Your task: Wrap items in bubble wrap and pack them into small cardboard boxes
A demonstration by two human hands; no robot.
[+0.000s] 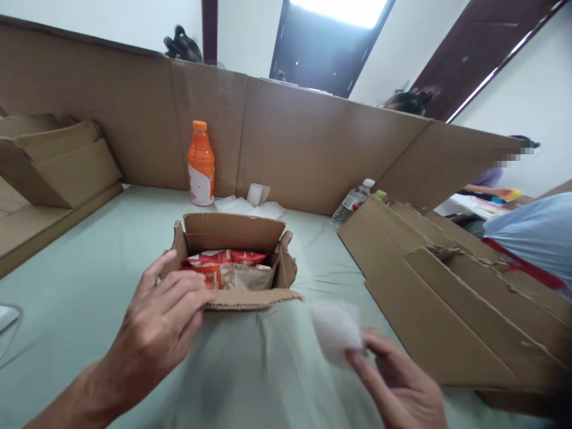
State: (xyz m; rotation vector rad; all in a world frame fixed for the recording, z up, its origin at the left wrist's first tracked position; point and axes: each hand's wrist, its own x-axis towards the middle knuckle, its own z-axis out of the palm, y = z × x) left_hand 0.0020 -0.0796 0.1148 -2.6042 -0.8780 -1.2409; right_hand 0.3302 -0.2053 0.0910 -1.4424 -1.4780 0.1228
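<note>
I am resting the left hand [165, 316] on the near left edge of the open cardboard box [252, 300], its fingers loosely spread, though I cannot tell whether they are gripping the cardboard. With the right hand [397, 381] I am pinching a blurred white piece [334, 330] between thumb and fingers, above the tabletop [84, 262] just right of the box, where red packets [215, 276] are lying inside.

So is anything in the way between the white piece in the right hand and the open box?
No, nothing visible stands between the white piece in the right hand and the box. The near flap only edges the opening, and the left hand is over at the box's left end.
</note>
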